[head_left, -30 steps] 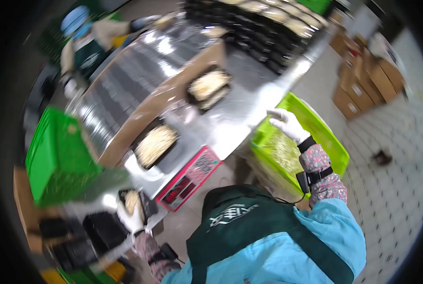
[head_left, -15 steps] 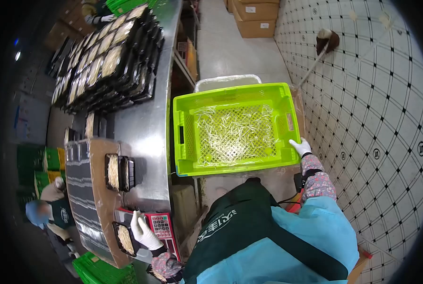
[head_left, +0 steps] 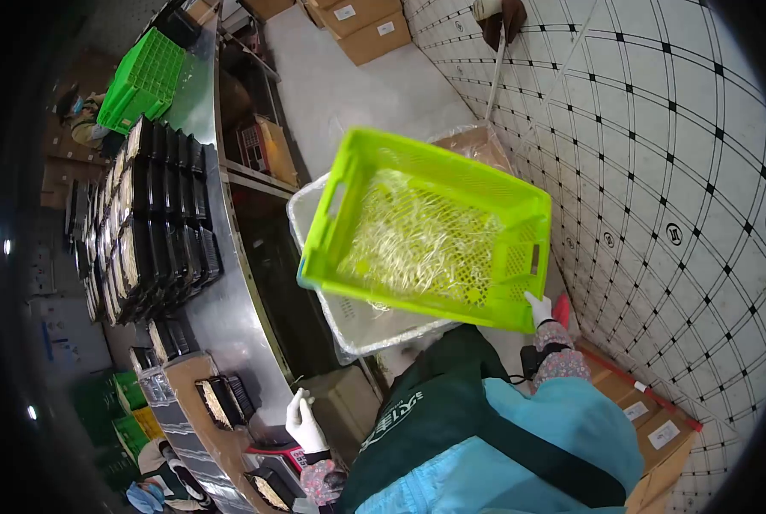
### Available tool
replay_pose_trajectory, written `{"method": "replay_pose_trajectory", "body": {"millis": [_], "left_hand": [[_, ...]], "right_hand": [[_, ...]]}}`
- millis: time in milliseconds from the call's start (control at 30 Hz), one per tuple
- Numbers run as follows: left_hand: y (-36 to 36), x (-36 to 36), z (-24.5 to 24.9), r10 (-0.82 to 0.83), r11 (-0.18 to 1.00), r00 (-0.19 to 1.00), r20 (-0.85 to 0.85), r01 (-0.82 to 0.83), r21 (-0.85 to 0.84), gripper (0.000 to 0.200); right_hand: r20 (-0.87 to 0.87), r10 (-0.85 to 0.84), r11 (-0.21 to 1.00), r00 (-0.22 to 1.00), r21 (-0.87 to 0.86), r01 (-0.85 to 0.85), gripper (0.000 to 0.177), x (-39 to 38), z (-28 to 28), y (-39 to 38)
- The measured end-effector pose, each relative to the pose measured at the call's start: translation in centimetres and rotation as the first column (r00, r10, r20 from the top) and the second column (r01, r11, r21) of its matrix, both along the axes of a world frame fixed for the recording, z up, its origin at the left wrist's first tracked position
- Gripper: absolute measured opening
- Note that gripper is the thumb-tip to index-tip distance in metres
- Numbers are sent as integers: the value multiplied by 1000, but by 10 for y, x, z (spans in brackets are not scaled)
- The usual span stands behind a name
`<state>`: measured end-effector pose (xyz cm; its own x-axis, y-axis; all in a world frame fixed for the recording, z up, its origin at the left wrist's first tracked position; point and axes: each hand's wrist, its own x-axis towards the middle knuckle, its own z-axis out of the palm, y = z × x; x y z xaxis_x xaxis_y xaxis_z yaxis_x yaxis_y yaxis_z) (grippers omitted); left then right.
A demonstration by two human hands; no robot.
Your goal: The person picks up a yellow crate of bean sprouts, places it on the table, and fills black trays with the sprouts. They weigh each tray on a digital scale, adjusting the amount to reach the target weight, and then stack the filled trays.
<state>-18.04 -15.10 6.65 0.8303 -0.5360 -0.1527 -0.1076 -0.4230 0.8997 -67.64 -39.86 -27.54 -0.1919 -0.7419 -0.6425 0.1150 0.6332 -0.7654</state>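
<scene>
A bright green crate (head_left: 533,248) with a mesh floor holds thin pale strands scattered over its bottom. It is tilted above a whitish tub (head_left: 353,338) wrapped in clear film. My right hand (head_left: 539,310), in a white glove, grips the crate's lower right corner. My left hand (head_left: 304,422), also gloved in white, is in the air beside the steel table's edge with its fingers partly spread and nothing in it. Below it a red scale (head_left: 295,456) is partly hidden. A black tray of pale strands (head_left: 271,490) lies beside the scale.
Stacked black trays (head_left: 134,223) fill the far part of the steel table (head_left: 246,343), with an upturned green crate (head_left: 143,81) behind. Two co-workers are at the left, one at the top (head_left: 83,128), one at the bottom (head_left: 156,480). Cartons (head_left: 370,34) stand on the floor ahead.
The view has turned. The green crate has tilted and swung, uncovering more of the tub below. My left hand has moved off the scale and tray; my right hand still holds the crate.
</scene>
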Motion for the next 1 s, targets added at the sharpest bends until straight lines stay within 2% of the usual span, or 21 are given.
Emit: {"method": "replay_pose_trajectory", "body": {"millis": [33, 133, 333, 400, 433, 467, 533, 667, 700, 733, 800, 833, 933, 967, 1000], "left_hand": [[-6, 6, -13, 5, 1000, 1000, -3, -5, 27, 23], [-12, 3, -21, -39, 998, 998, -40, 41, 40, 23], [-27, 0, -32, -145, 981, 989, -20, 146, 124, 23], [-22, -4, -30, -165, 974, 986, -2, 163, 156, 23], [-18, -3, -31, -225, 957, 972, 73, 206, 203, 23], [-13, -3, -29, -212, 947, 977, 21, 200, 250, 21], [-13, -5, -31, -151, 962, 988, -35, 155, 225, 21], [-2, -9, -34, -129, 949, 991, -18, 129, 289, 21], [2, -10, -34, -125, 946, 992, -22, 126, 299, 21], [5, -10, -38, -120, 940, 992, -23, 121, 319, 21], [15, -10, -43, -119, 924, 993, -23, 119, 362, 22], [19, -11, -45, -81, 939, 994, -74, 101, 329, 23], [27, -15, -55, -93, 920, 994, -51, 105, 378, 24], [33, -14, -63, -88, 914, 994, -60, 104, 391, 23], [36, -16, -65, -95, 909, 993, -67, 113, 401, 23]], "right_hand": [[76, -99, 995, 992, 20, 97, 27, 4, -8, 0], [-133, -178, 981, 975, 48, 186, 25, -1, -17, 10], [-131, -435, 890, 891, 92, 447, 37, 15, -38, 10], [-262, -461, 850, 848, 143, 506, 40, 16, -39, 7], [-327, -460, 830, 826, 171, 530, 41, 22, -39, 8], [-295, -494, 821, 818, 149, 550, 41, 25, -38, 8], [-227, -559, 800, 797, 106, 591, 42, 40, -33, -6], [-349, -407, 802, 844, 305, 513, 44, 33, -72, -21], [-305, -416, 834, 857, 249, 493, 47, 35, -93, -7], [-359, -335, 849, 871, 287, 445, 48, 27, -115, -10], [-453, -168, 858, 875, 370, 356, 51, 26, -114, -22], [-195, -461, 780, 866, 376, 500, 48, 24, -117, -32], [8, -556, 700, 831, 543, 463, 42, 8, -111, -77], [61, -518, 706, 853, 594, 385, 41, 2, -115, -81], [119, -481, 706, 868, 640, 304, 41, -13, -144, -85]]}}
